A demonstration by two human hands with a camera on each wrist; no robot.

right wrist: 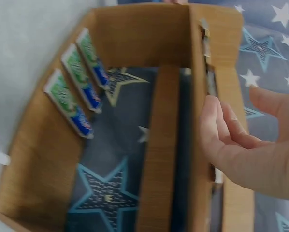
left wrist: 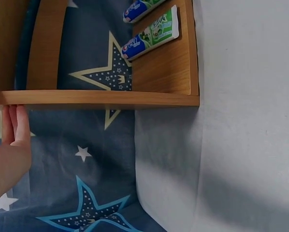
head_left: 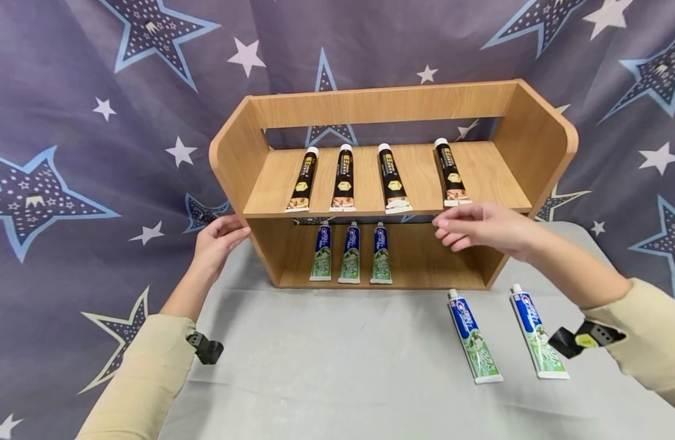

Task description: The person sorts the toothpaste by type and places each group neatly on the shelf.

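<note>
My left hand (head_left: 218,244) touches the outer left side of a wooden two-tier shelf (head_left: 535,143), its thumb at the front edge; in the left wrist view its fingers (left wrist: 22,126) meet the side panel. Nothing is held in my right hand (head_left: 493,229), whose loosely bent fingers are at the upper board's front edge, just below the rightmost black toothpaste tube (head_left: 450,171). More black tubes (head_left: 344,177) lie left of it, white caps toward the back. Three blue-and-green toothpaste tubes (head_left: 350,253) lie side by side on the lower board's left half.
Two more blue-and-green tubes (head_left: 476,339) (head_left: 537,333) lie on the grey-covered table (head_left: 326,360), in front of the shelf's right end and below my right forearm. A dark curtain (head_left: 123,159) with stars hangs behind and beside the shelf.
</note>
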